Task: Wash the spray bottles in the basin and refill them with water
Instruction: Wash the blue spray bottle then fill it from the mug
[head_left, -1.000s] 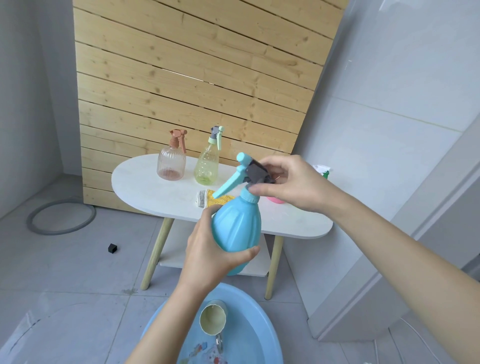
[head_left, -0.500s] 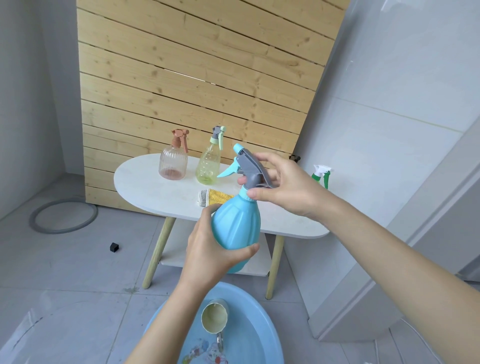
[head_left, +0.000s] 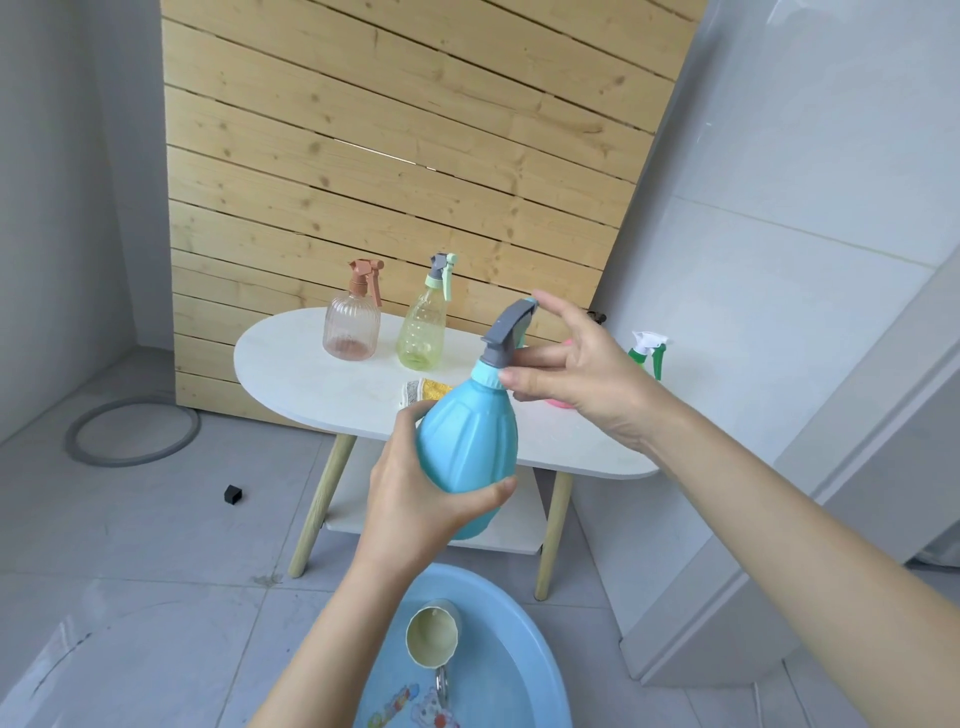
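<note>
Evidently the job is near its beginning, judged from the one head view. A turquoise spray bottle (head_left: 467, 447) is held upright in the air in front of the tabletop (head_left: 291, 364), near its front edge, its grey trigger head (head_left: 506, 332) seated on the neck. The left hand (head_left: 410, 499) grasps the bottle's belly, fingers and thumb wrapped round it. The right hand (head_left: 576, 374) is loosened, its fingers mostly straight and spread: one fingertip touches the collar, another reaches up by the nozzle, and nothing is pinched firmly as far as I can see. That reads as the work of twisting the head off, not yet finished. On the floor in front of the tabletop and below the held bottle sits a blue basin (head_left: 524, 654) that appears to hold water, with a pale cup (head_left: 434, 639) lying in it; no bottle is in it. At the back of the tabletop stand a pink ribbed spray bottle (head_left: 352, 330) and a yellow-green spray bottle (head_left: 423, 332), both capped. At the tabletop's right end a green-and-white spray head (head_left: 649, 351) peeks out behind the right hand. A yellow cloth (head_left: 426, 389) lies on the tabletop near its front edge. So opening, washing and refilling each bottle all seem left to do.
</note>
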